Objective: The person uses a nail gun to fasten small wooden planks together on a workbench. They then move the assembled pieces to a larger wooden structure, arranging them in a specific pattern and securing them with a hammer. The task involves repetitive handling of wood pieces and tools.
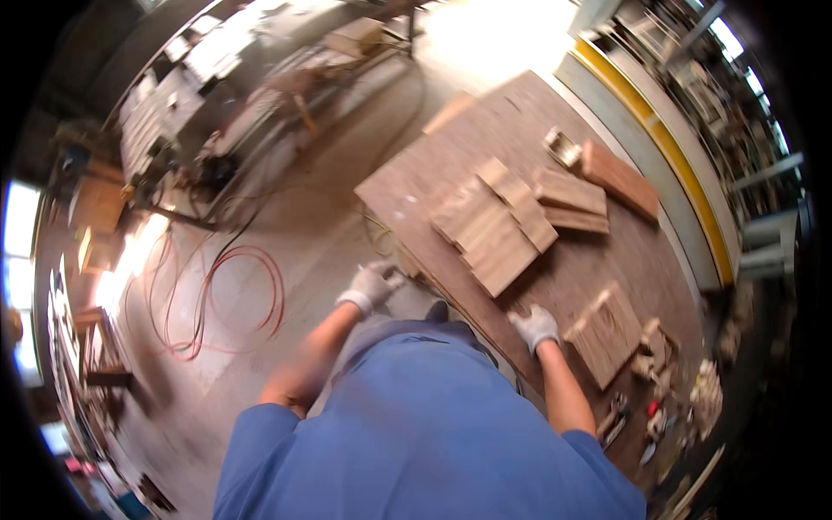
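Observation:
My left hand [374,287], in a white work glove, hangs beside the near left edge of the wooden worktable [407,192]. Its fingers are loosely bent and apart, with nothing seen in them. My right hand [535,328], gloved too, is at the table's near edge with its fingers apart, holding nothing. Just beyond it lies a group of light wooden boards [501,236], set side by side with uneven ends. To its right is another wooden panel [606,333]. Farther back are stacked wood blocks [570,198] and a reddish wood block [620,179].
Hand tools [614,419] and wood offcuts [656,351] lie at the table's right end. A coiled red hose [276,295] runs over the floor at left. A long machine bench [165,139] stands at the far left. A grey machine with a yellow strip [659,130] borders the table's far side.

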Demonstrator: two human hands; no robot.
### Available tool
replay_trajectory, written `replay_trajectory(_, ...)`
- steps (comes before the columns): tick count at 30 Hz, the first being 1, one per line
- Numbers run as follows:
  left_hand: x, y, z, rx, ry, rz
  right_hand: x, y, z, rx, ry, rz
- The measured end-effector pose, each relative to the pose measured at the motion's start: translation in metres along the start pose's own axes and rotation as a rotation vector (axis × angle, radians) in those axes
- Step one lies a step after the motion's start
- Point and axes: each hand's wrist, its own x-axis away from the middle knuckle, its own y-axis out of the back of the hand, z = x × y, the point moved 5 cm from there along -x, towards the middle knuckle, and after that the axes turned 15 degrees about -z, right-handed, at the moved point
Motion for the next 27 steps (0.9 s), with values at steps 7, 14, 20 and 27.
replay_trajectory(7, -0.077, 0.008, -0.087, -0.207, -0.174, -0.058, -0.021, 0.005, 0.031, -0.488, -0.311, -0.122)
replay_trajectory(14, -0.134, -0.035, -0.133, -0.177, -0.117, 0.041, -0.045, -0.035, 0.042, -0.624, -0.354, -0.236)
replay_trajectory(20, -0.135, -0.051, -0.127, -0.1, -0.034, 0.103, -0.032, 0.008, 0.071, -0.821, -0.468, -0.118)
replay_trajectory(27, -0.034, -0.041, -0.075, -0.045, 0.171, 0.085, 0.015, -0.023, 0.031, -0.772, -0.333, -0.077)
